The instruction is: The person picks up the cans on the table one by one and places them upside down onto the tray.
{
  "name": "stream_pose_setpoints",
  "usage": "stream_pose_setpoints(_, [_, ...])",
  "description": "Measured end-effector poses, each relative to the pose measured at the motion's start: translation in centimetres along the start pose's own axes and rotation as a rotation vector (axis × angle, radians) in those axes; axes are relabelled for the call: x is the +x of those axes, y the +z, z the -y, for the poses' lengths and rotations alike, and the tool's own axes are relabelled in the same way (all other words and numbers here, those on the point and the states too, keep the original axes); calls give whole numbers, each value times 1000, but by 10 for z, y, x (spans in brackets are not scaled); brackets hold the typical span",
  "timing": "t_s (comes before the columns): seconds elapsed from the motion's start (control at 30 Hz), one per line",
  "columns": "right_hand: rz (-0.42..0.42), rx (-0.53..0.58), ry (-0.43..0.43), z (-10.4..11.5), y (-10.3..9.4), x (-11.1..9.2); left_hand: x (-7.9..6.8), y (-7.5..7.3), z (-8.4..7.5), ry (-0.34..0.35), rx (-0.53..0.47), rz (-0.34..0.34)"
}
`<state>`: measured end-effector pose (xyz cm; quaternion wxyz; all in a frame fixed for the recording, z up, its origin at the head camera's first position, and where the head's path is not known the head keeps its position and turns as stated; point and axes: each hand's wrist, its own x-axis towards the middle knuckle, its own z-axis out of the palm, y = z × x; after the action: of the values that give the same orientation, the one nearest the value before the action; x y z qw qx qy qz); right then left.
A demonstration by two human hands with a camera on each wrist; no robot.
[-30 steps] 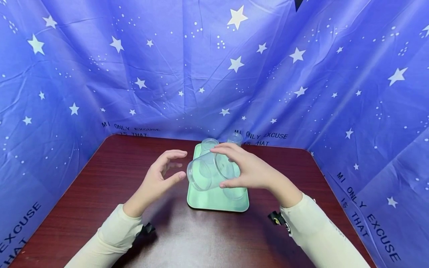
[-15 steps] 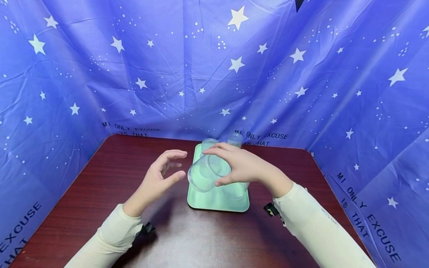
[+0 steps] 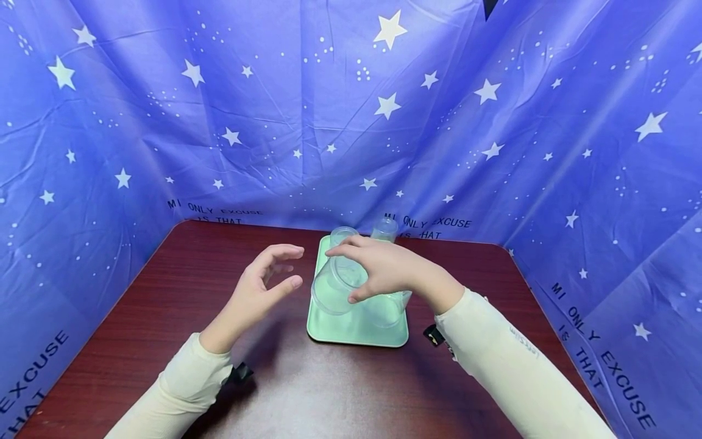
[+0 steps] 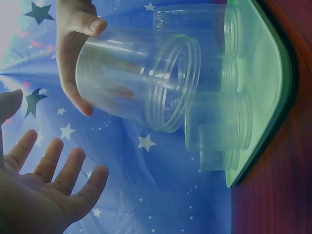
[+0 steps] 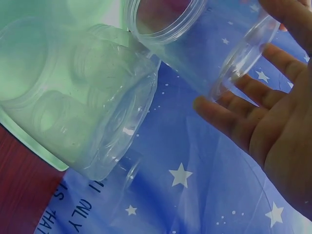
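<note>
A clear plastic jar (image 3: 331, 296) hangs tilted over the pale green tray (image 3: 353, 334) in the head view. My right hand (image 3: 392, 265) grips it round the base end, thumb on one side and fingers on the other. Its threaded open mouth points down and to the left, as the left wrist view of the jar (image 4: 122, 78) shows. My left hand (image 3: 260, 289) is held left of the jar, apart from it, with fingers spread and nothing in them.
Several similar clear jars stand on the tray with threaded ends down, among them a front jar (image 3: 390, 314) and a back left jar (image 3: 343, 234). Another clear jar (image 3: 386, 228) is at the back right. A dark red wooden table (image 3: 181, 292) lies beneath, with a starry blue cloth (image 3: 307, 122) behind.
My right hand has moved a little left and turned, tipping the jar so its mouth faces further down. The left hand has barely moved.
</note>
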<state>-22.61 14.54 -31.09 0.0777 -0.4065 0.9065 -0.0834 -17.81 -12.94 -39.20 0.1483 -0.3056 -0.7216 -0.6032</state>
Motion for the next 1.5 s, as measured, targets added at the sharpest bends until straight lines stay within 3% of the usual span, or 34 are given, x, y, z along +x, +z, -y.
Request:
stream_pose_setpoints(0.33, [77, -47, 37, 5, 5, 10, 1, -2, 2, -71, 39, -29])
stream_pose_setpoints(0.57, [145, -75, 87, 12, 6, 13, 2, -4, 2, -81, 49, -24])
stream_pose_setpoints(1.5, [193, -111, 84, 13, 29, 24, 2, -6, 5, -130, 67, -15])
